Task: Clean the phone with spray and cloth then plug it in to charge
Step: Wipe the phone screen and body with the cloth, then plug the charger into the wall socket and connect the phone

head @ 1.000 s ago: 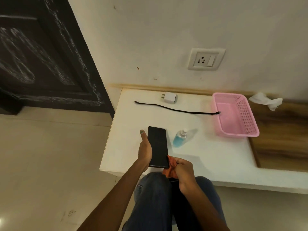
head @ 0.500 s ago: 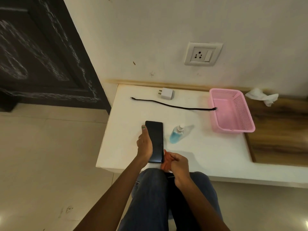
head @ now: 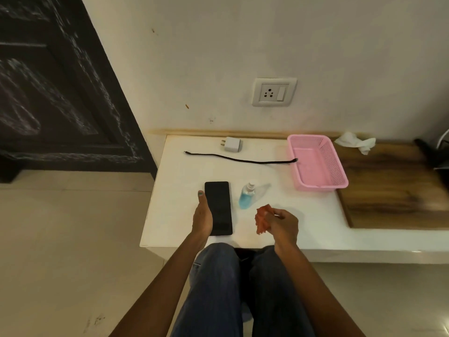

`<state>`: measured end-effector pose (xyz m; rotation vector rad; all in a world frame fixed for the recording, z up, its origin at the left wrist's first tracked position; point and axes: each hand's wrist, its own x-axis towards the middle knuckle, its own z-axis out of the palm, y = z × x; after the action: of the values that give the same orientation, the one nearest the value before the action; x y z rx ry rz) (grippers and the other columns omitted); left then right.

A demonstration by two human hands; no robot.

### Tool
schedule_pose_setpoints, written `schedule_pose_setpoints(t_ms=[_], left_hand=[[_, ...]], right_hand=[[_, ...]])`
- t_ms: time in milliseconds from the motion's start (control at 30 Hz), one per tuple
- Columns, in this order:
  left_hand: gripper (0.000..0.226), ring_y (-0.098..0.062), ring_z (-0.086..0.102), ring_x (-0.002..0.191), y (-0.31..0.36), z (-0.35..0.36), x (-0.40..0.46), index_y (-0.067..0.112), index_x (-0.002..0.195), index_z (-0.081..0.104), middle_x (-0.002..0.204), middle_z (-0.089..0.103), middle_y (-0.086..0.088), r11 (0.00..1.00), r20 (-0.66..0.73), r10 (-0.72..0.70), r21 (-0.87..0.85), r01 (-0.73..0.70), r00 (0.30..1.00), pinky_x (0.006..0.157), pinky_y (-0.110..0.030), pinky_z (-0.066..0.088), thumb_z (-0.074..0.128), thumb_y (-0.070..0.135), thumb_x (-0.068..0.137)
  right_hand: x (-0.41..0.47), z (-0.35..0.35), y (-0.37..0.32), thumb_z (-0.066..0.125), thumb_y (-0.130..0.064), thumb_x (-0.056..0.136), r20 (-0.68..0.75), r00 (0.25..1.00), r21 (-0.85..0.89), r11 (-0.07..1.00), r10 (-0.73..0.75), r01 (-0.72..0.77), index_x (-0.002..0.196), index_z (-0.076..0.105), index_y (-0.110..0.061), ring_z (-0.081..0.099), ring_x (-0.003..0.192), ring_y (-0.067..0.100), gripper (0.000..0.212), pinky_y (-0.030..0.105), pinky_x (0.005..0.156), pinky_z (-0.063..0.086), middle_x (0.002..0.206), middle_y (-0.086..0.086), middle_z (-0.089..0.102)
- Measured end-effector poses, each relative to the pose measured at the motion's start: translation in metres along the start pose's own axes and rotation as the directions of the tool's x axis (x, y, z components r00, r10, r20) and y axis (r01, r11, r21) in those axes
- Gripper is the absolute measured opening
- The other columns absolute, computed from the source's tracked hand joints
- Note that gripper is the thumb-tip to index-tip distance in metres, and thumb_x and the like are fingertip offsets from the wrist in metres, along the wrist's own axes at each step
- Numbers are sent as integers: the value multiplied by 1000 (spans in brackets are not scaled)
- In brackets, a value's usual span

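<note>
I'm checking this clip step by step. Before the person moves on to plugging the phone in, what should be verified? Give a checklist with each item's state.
1. Phone held by left hand: ok.
2. Orange cloth put down: not ok, right hand grips it.
3. Phone wiped clean: cannot tell.
4. Black cable joined to white adapter: not ok, they lie apart.
5. Wall socket free: ok.
6. Spray bottle clear of the hands: ok.

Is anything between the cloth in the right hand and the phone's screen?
Nothing visible. The orange cloth in the right hand is right of the phone, which the left hand holds; the spray bottle stands farther back.
</note>
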<state>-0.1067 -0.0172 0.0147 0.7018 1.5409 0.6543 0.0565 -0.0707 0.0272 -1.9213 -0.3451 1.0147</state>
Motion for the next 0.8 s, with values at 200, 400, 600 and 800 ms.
schedule_pose_setpoints(t_ms=[200,400,600,800], left_hand=[[69,-28,24,143,-5,2,-3,16,150,22,157,22,-6,1000,-12,1,12,0,1000,116,-42,18,11,58,96],[68,-28,24,143,-10,0,-4,16,150,22,157,22,-7,1000,-11,-3,19,3,1000,116,-42,18,12,57,97],[66,-28,23,143,-15,0,-1,15,149,23,157,23,-8,999,-28,17,33,-17,999,117,-42,17,13,55,98],[58,-26,23,143,-21,-4,1,15,150,20,157,23,-6,993,-25,99,61,-97,995,119,-42,16,13,46,101]], right_hand=[[32,-32,-7,58,1,89,256,932,315,890,256,-331,115,55,4,57,110,34,26,35,87,48,116,20,59],[53,-48,11,61,8,84,122,965,204,945,233,-254,122,55,4,57,111,36,38,41,92,49,126,23,56],[57,-49,24,56,-6,92,-43,997,-85,994,65,-68,123,58,-3,55,114,33,31,44,100,45,128,15,58],[51,-48,26,52,-15,95,-127,979,-281,952,-162,121,110,65,-3,61,101,30,23,39,92,47,115,15,66]])
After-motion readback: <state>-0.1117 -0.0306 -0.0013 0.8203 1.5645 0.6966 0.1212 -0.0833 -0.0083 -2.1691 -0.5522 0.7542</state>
